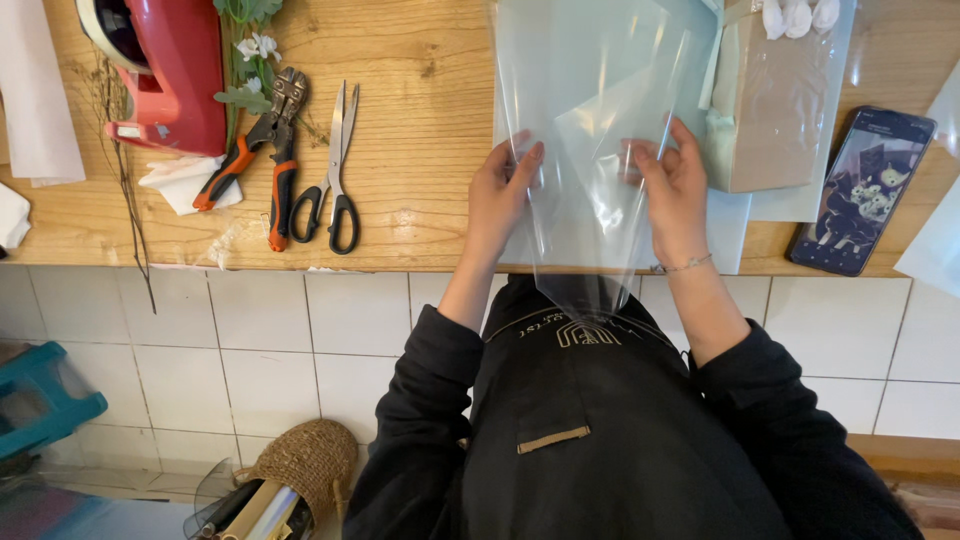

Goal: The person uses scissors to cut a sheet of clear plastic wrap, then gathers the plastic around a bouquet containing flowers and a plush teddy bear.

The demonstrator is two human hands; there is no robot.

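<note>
Both hands grip one clear, glossy plastic sheet held above the near edge of the wooden counter. Left hand pinches the sheet's left side, fingers curled over the front, thumb side behind, mostly closed. Right hand pinches the right side the same way, fingers bent onto the film, thin bracelet at the wrist. Hands are near each other, a gap of film between them. The sheet's lower end hangs past the counter edge over the person's black top; its upper end runs out of frame at the top. Just right of the right hand: a brown paper-wrapped bundle on pale sheets, close to the film's edge. Farther right, a dark smartphone lies flat near the counter edge. Left of the left hand there is bare wood, then black-handled steel scissors and orange-handled cutting pliers, both well apart from the hands. A red tape dispenser sits at far left with green flower stems beside it.
</note>
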